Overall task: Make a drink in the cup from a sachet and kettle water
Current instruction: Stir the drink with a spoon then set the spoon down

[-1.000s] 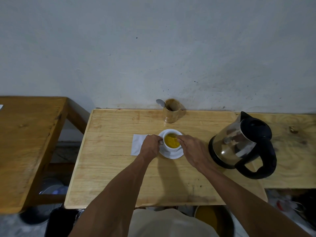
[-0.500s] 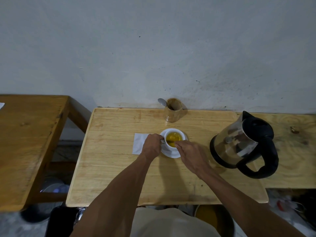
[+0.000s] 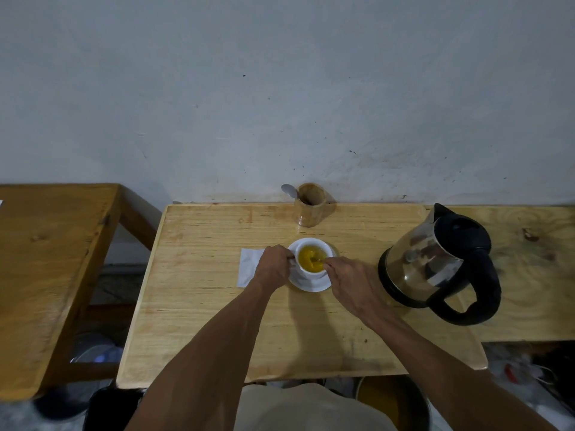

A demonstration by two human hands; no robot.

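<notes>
The left hand is gripping the cup at its handle side to steady it on the saucer – kettle parked to the cup's right – while the right hand is pinching a spoon (stirring, I judge) in the yellow drink.

Pale scuffed wall behind, light wooden table against it, darker wooden table (left side) beside.

The cup stands on a saucer mid-tabletop, with liquid and a spoon in it. From the cup, a holder with a second spoon sits at 12 o'clock by the wall, the kettle at 3 o'clock, and a napkin at 9 o'clock. The left hand is on the cup's 9 o'clock side and the right hand at its 4 o'clock.
</notes>
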